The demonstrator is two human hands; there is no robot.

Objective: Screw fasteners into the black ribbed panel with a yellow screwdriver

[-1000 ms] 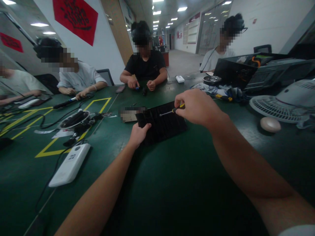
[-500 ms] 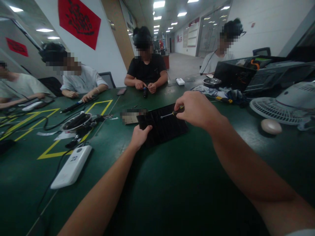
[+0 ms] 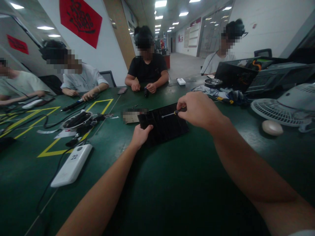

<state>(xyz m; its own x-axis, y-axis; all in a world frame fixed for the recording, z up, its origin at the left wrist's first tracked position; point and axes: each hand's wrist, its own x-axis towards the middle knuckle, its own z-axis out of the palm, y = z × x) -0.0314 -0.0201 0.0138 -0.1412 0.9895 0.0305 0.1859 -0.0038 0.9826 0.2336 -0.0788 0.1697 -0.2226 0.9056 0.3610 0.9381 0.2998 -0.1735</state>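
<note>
the right hand (image 3: 197, 106) pinches a screwdriver (image 3: 169, 114), shaft pointing toward nine o'clock over the black panel (image 3: 167, 129), at its eight o'clock; the left hand (image 3: 141, 135) clasps the panel's nine-o'clock edge.

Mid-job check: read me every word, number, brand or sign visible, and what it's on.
"22": white device.
Large red poster: black calligraphy, too stylized to read.
Small red poster: too blurred.
Wall boards: too small.
Black box at right: marks too blurred.
Screwdriver, black panel: no legible text.
</note>
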